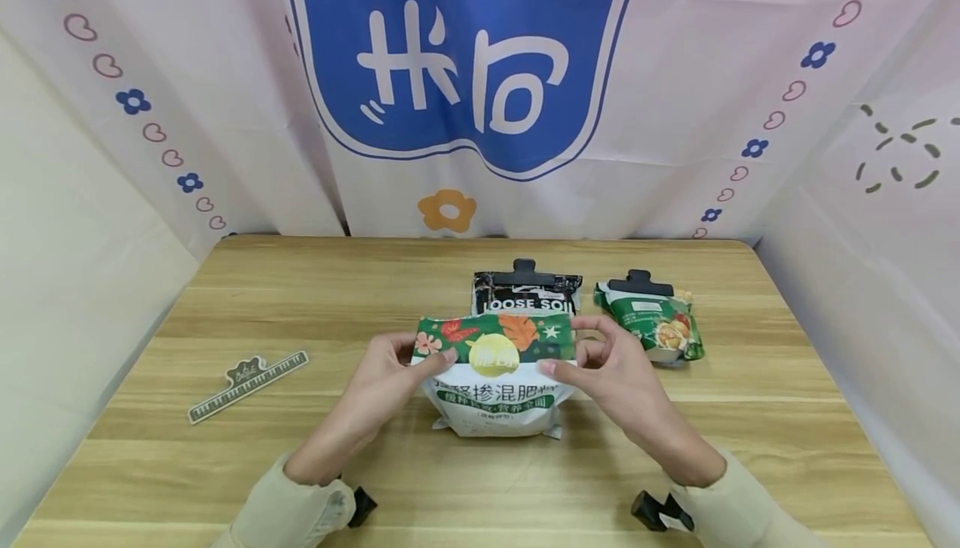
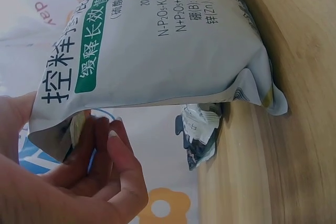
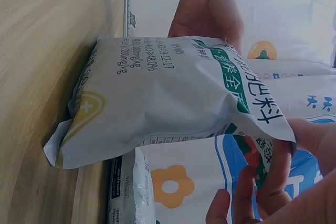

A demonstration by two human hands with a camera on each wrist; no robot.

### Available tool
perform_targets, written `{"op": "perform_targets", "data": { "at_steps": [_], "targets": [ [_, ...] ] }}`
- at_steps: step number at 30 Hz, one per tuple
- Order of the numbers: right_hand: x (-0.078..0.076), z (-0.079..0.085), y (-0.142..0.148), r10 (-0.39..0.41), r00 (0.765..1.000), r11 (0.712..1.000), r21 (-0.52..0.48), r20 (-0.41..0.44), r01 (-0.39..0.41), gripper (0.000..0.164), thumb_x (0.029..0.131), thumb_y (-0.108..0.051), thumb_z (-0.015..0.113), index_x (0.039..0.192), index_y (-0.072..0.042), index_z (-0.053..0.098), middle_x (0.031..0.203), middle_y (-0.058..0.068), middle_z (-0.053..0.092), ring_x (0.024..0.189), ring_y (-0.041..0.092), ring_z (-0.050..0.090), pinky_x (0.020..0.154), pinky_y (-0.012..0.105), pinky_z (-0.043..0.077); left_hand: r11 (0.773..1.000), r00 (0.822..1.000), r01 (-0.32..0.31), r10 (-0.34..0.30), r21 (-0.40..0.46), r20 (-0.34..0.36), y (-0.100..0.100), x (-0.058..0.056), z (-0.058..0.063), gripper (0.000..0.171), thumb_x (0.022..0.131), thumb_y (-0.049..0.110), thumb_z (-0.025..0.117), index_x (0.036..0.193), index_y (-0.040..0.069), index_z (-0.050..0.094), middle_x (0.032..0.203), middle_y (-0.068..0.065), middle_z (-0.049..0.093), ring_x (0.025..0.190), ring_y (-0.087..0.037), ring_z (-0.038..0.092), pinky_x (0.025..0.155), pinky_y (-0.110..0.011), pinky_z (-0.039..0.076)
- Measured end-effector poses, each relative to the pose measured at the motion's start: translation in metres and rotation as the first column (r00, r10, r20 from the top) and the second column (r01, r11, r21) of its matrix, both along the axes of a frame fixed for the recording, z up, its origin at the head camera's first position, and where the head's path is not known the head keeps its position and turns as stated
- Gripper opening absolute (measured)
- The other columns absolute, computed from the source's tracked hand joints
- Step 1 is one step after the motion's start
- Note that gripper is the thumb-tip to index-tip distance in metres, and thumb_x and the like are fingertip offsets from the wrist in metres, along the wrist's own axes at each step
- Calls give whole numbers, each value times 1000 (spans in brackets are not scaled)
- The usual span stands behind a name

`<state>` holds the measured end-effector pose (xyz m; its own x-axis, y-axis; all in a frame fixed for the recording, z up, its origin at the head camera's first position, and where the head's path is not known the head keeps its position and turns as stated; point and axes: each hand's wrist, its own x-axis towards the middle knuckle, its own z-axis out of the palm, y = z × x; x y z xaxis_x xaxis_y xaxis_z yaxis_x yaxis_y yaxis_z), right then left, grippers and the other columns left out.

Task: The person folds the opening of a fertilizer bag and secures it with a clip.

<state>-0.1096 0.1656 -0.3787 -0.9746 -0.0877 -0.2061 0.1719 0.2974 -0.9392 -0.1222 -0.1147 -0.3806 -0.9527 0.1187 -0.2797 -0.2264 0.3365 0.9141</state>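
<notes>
A white and green fertilizer bag [image 1: 495,410] stands on the table in front of me, its top bent over toward me. My left hand [image 1: 393,373] pinches the upper left corner, thumb on the front and fingers behind. At the upper right corner my right hand [image 1: 611,369] pinches the bag in the same way. In the left wrist view, the left fingers [image 2: 123,156] curl behind the bag's edge. The right wrist view has the right hand [image 3: 278,182] gripping the other corner, where a colourful printed part shows behind the fold.
Behind the bag lies a black loose-soil bag [image 1: 525,291] with a black clip [image 1: 525,274]. To its right is a green bag [image 1: 652,323] with another black clip [image 1: 640,283]. A clip with a piano-key pattern [image 1: 247,387] lies at the left on the wooden table [image 1: 300,306].
</notes>
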Motion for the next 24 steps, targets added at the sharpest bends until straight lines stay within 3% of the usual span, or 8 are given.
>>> {"op": "perform_targets", "data": {
  "at_steps": [7, 11, 12, 14, 17, 19, 21, 24],
  "targets": [
    [1, -4, 2, 11, 994, 1000, 26, -105, -9, 73, 72, -32, 87, 134, -25, 49, 73, 3, 57, 74, 19, 58, 85, 32, 52, 999, 999, -26, 25, -35, -34, 1, -1, -5, 67, 86, 30, 75, 143, 15, 45, 130, -11, 56, 116, -28, 54, 92, -36, 51],
    [2, -9, 2, 84, 949, 992, 120, -302, -50, 43, 78, -30, 83, 117, -27, 66, 98, 1, 59, 99, 19, 54, 98, 45, 49, 994, 970, -86, 68, -69, -235, 3, 1, -11, 60, 84, 29, 77, 136, 25, 48, 141, -6, 41, 126, -27, 44, 103, -46, 43],
    [2, -10, 1, 112, 926, 987, 152, -361, -61, 35, 81, -28, 81, 114, -26, 69, 106, 0, 59, 108, 18, 51, 102, 49, 46, 992, 941, -104, 73, -77, -331, 4, 2, -14, 51, 83, 27, 78, 128, 24, 55, 138, -7, 43, 125, -25, 42, 103, -46, 41],
    [2, -11, 0, 172, 867, 975, 209, -467, -80, 24, 85, -21, 78, 108, -26, 74, 123, -3, 60, 127, 20, 45, 111, 58, 34, 985, 831, -137, 58, -102, -553, 5, 1, -18, 30, 81, 23, 81, 107, 21, 67, 128, -8, 49, 117, -23, 41, 98, -42, 37],
    [2, -13, -2, 260, 788, 957, 255, -558, -135, 27, 89, -7, 70, 110, -24, 75, 136, -4, 61, 143, 22, 37, 119, 59, 23, 974, 564, -171, -28, -150, -825, 5, -2, -23, 12, 77, 18, 83, 84, 14, 74, 108, -8, 63, 108, -24, 47, 94, -39, 33],
    [2, -13, -3, 302, 763, 947, 269, -571, -174, 33, 90, -1, 65, 114, -22, 74, 134, -5, 64, 144, 22, 40, 125, 51, 18, 970, 416, -155, -109, -188, -903, 3, -4, -25, 8, 79, 18, 81, 80, 12, 76, 100, -6, 70, 105, -27, 55, 94, -38, 36],
    [2, -14, -3, 336, 752, 938, 273, -567, -213, 36, 92, 2, 60, 120, -19, 71, 131, -4, 66, 142, 23, 45, 127, 39, 16, 961, 334, -131, -190, -245, -923, 0, -5, -27, 10, 82, 22, 78, 85, 12, 78, 99, -5, 75, 105, -27, 63, 97, -38, 39],
    [2, -15, -2, 372, 754, 926, 277, -541, -258, 37, 97, 1, 53, 126, -17, 67, 131, -3, 66, 138, 23, 50, 127, 26, 7, 939, 320, -71, -299, -338, -899, -7, -5, -29, 25, 87, 34, 72, 98, 12, 78, 105, -5, 77, 108, -26, 68, 98, -38, 46]
  ]
}}
